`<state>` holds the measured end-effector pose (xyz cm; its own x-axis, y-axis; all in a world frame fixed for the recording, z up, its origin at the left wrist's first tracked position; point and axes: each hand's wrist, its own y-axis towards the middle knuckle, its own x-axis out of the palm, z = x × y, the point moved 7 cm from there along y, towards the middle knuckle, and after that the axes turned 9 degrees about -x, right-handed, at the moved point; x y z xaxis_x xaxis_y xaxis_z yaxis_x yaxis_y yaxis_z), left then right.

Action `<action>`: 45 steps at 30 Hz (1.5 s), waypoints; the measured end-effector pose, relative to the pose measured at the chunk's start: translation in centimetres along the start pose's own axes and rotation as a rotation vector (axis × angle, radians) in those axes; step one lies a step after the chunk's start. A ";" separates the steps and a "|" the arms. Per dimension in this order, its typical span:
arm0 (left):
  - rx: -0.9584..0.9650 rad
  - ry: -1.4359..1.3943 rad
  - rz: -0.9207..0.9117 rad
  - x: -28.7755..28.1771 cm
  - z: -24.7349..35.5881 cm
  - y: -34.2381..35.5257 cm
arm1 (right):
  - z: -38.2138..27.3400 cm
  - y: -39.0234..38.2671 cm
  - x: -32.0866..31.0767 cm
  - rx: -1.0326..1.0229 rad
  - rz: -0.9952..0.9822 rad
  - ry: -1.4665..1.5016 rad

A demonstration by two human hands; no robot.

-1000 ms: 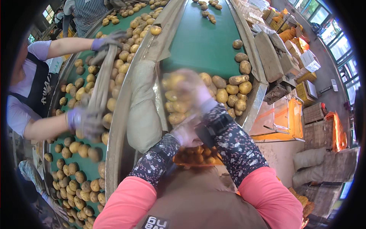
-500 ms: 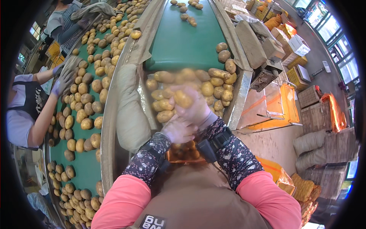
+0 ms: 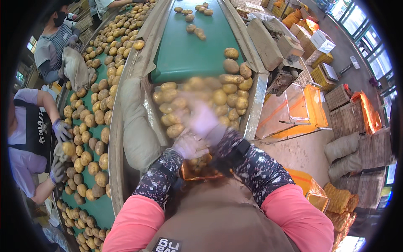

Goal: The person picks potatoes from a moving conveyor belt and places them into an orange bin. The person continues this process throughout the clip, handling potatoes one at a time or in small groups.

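My right hand [image 3: 205,120], in a pale glove, is smeared by motion over the heap of potatoes [image 3: 219,97] at the belt's near end. Whether its fingers hold a potato cannot be made out. Just below and left of it, my left hand [image 3: 189,145] is gloved too, with fingers extended toward the right and no potato visible in them. It lies above an orange-rimmed container [image 3: 185,173] with potatoes inside, close against my apron. Some potatoes behind my right hand are blurred.
A green belt [image 3: 193,42] carries several potatoes beyond the heap. Metal side walls [image 3: 257,101] flank it, with a grey cloth bundle [image 3: 136,122] on the left. Co-workers stand along another potato-covered belt [image 3: 99,206]. Orange bags [image 3: 315,109] and stacked crates [image 3: 354,117] stand right.
My right hand held a potato half a second ago; that potato no longer shows clearly there. The view has shifted slightly. A co-worker's hands at the left belt have moved lower.
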<state>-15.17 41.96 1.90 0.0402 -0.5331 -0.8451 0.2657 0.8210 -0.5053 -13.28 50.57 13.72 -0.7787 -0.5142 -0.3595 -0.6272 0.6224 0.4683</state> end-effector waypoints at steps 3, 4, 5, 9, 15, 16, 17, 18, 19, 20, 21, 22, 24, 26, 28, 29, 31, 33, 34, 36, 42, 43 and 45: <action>0.163 0.039 0.504 -0.4 0.2 -0.2 | 7.2 -1.0 -6.0 0.344 0.166 -0.350; 0.181 -0.017 0.568 -0.2 0.0 -0.1 | 9.1 -1.5 -6.5 0.380 0.092 -0.397; 0.197 -0.062 0.658 -0.2 -0.3 -0.3 | 11.1 -2.2 -6.8 0.475 0.001 -0.430; 0.149 -0.141 0.731 0.1 -0.8 0.1 | 12.6 -3.0 -5.9 0.275 -0.010 -0.764; 0.192 -0.124 0.782 -0.2 -0.5 -0.5 | 13.0 -3.8 -6.4 0.301 -0.165 -0.526; 0.183 -0.099 0.713 0.2 -0.5 -0.3 | 12.7 -3.9 -6.5 0.317 -0.170 -0.488; 0.176 -0.076 0.655 0.6 -0.6 -0.1 | 12.3 -3.9 -6.5 0.334 -0.182 -0.518; 0.172 -0.060 0.595 0.9 -0.7 0.1 | 11.6 -3.9 -6.4 0.330 -0.181 -0.548; 0.186 -0.042 0.575 1.1 -0.7 0.2 | 11.1 -3.9 -6.0 0.355 -0.213 -0.581; 0.201 -0.031 0.550 1.4 -0.6 0.3 | 10.3 -3.6 -5.6 0.318 -0.228 -0.565; 0.217 -0.021 0.525 1.7 -0.5 0.4 | 9.6 -3.4 -5.2 0.311 -0.278 -0.551; 0.230 -0.005 0.542 1.7 -0.4 0.3 | 8.9 -3.0 -4.8 0.290 -0.300 -0.547; 0.257 0.027 0.573 1.9 -0.1 0.2 | 7.2 -1.8 -3.2 0.184 -0.304 -0.203; 0.277 0.061 0.662 1.5 0.3 -0.3 | 5.8 -0.1 -1.7 0.051 -0.259 -0.138; 0.279 0.047 0.625 1.2 0.4 -0.4 | 5.3 2.2 0.1 -0.057 -0.206 -0.255; 0.270 0.017 0.546 1.1 0.3 -0.3 | 5.1 3.4 1.0 -0.109 -0.188 -0.315; 0.220 -0.047 0.256 1.5 0.2 0.4 | 5.3 5.4 3.1 -0.108 -0.212 -0.183; 0.140 -0.127 -0.129 2.5 0.1 1.0 | 5.0 6.8 4.9 -0.120 -0.225 -0.208; 0.169 -0.087 0.060 1.0 0.6 0.3 | 4.5 7.3 5.6 -0.142 -0.224 -0.293; 0.036 -0.130 0.079 0.4 0.2 0.0 | 4.1 7.5 6.8 -0.115 -0.296 -0.465; 0.026 -0.229 0.308 -0.5 -0.4 -0.1 | 7.5 5.9 9.6 0.100 -0.622 -0.738; 0.049 -0.263 0.352 -0.6 -0.5 -0.2 | 8.7 5.7 9.9 0.128 -0.667 -0.762; 0.101 -0.328 0.441 -0.7 -0.6 -0.5 | 10.5 5.7 10.1 0.225 -0.507 -0.497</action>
<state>-15.89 42.03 2.61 0.4619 -0.1921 -0.8659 0.2459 0.9657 -0.0830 -24.96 55.10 4.32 -0.2752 -0.4756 -0.8355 -0.8583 0.5131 -0.0094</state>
